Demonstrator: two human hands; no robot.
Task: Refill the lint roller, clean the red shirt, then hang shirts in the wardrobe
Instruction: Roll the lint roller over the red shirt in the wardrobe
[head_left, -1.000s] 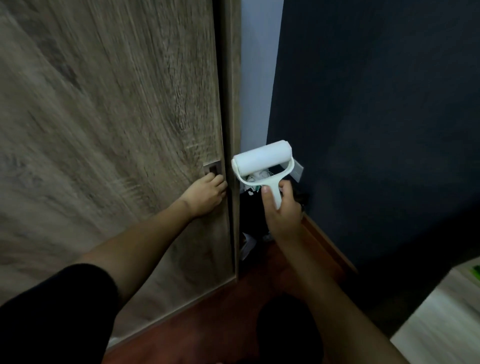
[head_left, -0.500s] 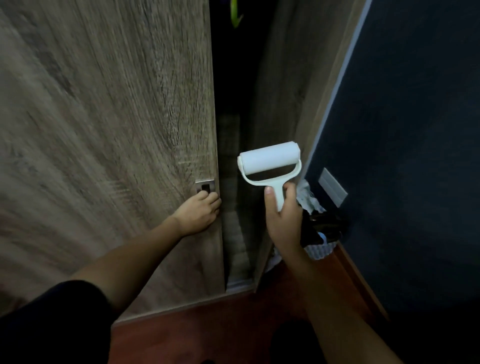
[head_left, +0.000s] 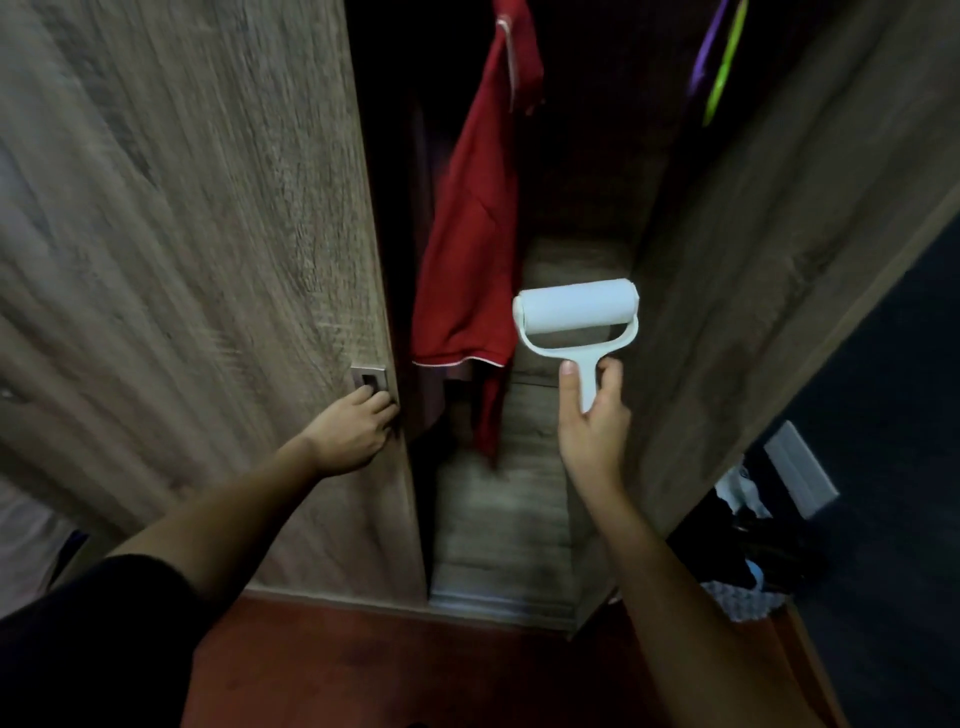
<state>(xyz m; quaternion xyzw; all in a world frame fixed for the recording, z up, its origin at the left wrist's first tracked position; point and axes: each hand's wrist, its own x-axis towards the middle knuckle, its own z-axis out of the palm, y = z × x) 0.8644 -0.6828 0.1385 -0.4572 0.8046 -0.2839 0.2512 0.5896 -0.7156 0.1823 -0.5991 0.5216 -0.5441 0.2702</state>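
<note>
A red shirt (head_left: 470, 228) with white trim hangs inside the open wardrobe, its hem just left of the roller. My right hand (head_left: 592, 421) grips the handle of a white lint roller (head_left: 576, 314), held upright in front of the opening with the roll on top. My left hand (head_left: 358, 428) is curled around the edge of the sliding wooden door (head_left: 208, 234), just below its metal recessed handle (head_left: 369, 375). Behind the red shirt hangs a darker garment, mostly hidden.
The wardrobe's right side panel (head_left: 769, 270) angles in close to the roller. Purple and green hangers (head_left: 719, 62) show at the top right. A pile of small items and a mesh basket (head_left: 743, 597) sit on the floor by the dark wall, under a wall socket (head_left: 800, 470).
The sliding door has moved left under my left hand, widening the gap from a crack until the red shirt shows. The roller stayed raised in my right hand.
</note>
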